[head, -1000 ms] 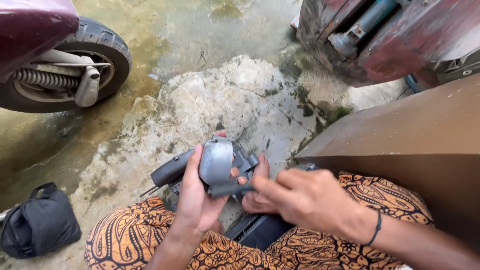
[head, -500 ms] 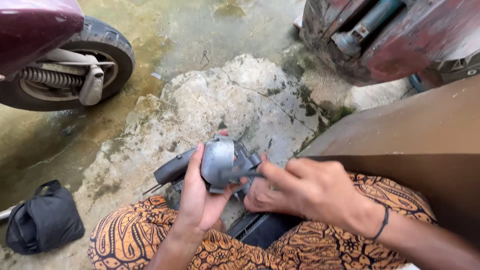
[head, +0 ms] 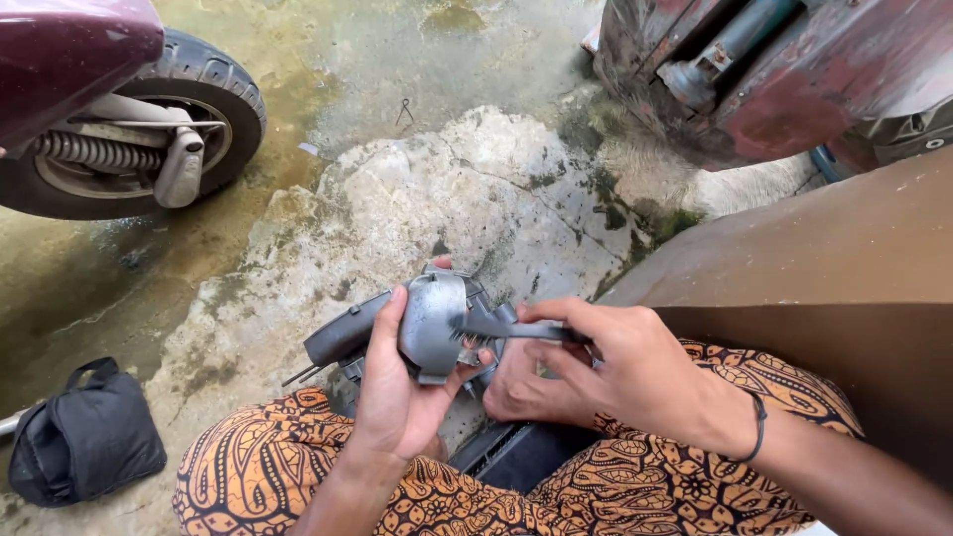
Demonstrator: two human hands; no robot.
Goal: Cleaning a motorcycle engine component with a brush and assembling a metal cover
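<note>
Since a second ago: brush (head: 501,327) swung up from below the part, bristles now laid against the curved grey housing (head: 430,323), camera view barely shifted. Held above the lap, over patterned orange trousers (head: 635,496), close in front of the body. Dark tube and thin metal prongs sticking out left from behind the housing. Left hand (head: 395,392) curled around the housing from underneath, thumb up along its left edge, fingers closed on it. Right hand (head: 620,372) pinched shut on the brush handle, fingertips near the bristle end, a dark cord band at the wrist. Below, between the knees, a black ribbed part (head: 516,457). Further out: cracked pale concrete (head: 447,199), wet stained ground, scooter rear wheel (head: 149,129) with spring at upper left, black pouch (head: 84,442) lower left, rusted red machine body (head: 774,79) upper right, brown panel (head: 844,268) at right. Likely risks: grip on one edge only, so a hard stroke could twist the housing loose onto concrete; prongs near the left palm could snag or bend; loosened grit may fall into the ribbed part beneath.
</note>
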